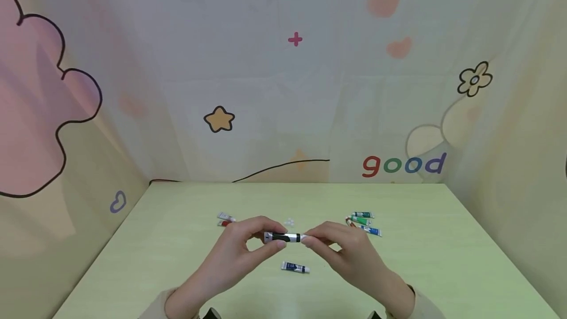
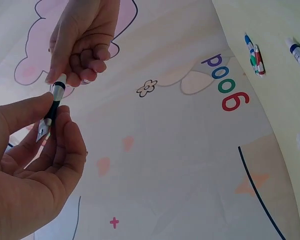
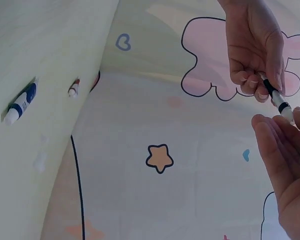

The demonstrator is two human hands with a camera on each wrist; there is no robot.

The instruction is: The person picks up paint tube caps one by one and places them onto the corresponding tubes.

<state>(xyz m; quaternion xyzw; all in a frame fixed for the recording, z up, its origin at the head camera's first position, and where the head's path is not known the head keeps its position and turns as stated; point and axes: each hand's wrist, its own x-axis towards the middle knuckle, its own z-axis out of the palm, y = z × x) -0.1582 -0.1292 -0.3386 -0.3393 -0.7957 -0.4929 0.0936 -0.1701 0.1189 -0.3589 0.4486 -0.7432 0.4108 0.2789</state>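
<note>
A small black-and-silver paint tube [image 1: 287, 237] is held level above the table, between both hands. My left hand [image 1: 248, 245] pinches its body between thumb and fingers, and the flat crimped end shows at the left in the head view. At the other end, the thumb and fingertips of my right hand [image 1: 343, 247] pinch the white cap [image 3: 287, 116]. Below the hands, a dark blue paint tube [image 1: 295, 267] with a white cap lies on the table.
On the pale green table [image 1: 186, 279], several paint tubes, including a green one [image 1: 361, 221] and a blue one [image 1: 372, 231], lie at the right. A white tube [image 1: 226, 216] and a red one [image 1: 223, 223] lie at the left. Small white pieces [image 1: 289, 222] sit between.
</note>
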